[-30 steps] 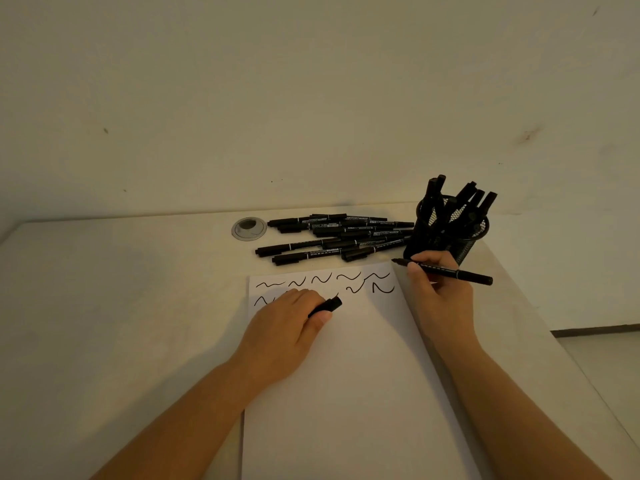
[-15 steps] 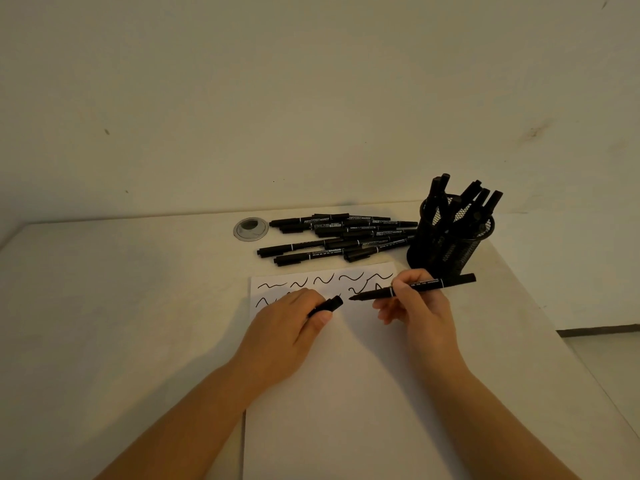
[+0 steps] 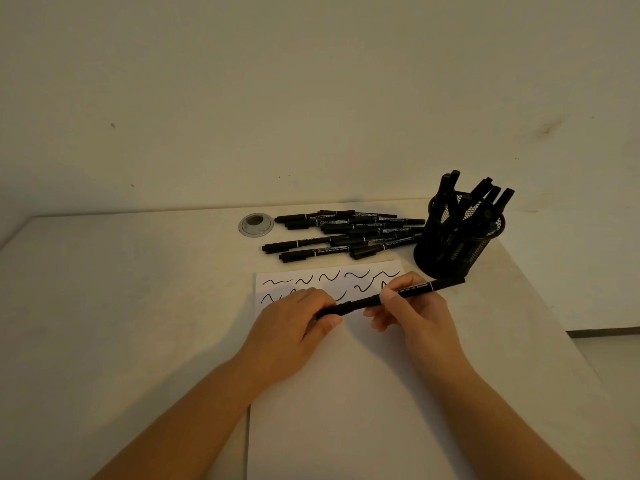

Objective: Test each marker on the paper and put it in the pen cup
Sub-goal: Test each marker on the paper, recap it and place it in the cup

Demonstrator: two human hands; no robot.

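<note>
Black mesh pen cup [image 3: 457, 252] held upright black markers [image 3: 485, 199], beside it left hand [image 3: 294, 327] gripped cap [image 3: 337, 310]; right hand [image 3: 415, 313] pinched black marker [image 3: 415, 291]

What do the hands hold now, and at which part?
One black marker: right hand grips its barrel, left hand pinches the cap end.

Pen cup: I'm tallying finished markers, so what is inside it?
The black mesh pen cup holds several black markers standing upright, leaning against the rim. Their lower ends blur into the dark mesh, so an exact count is unclear.
</note>
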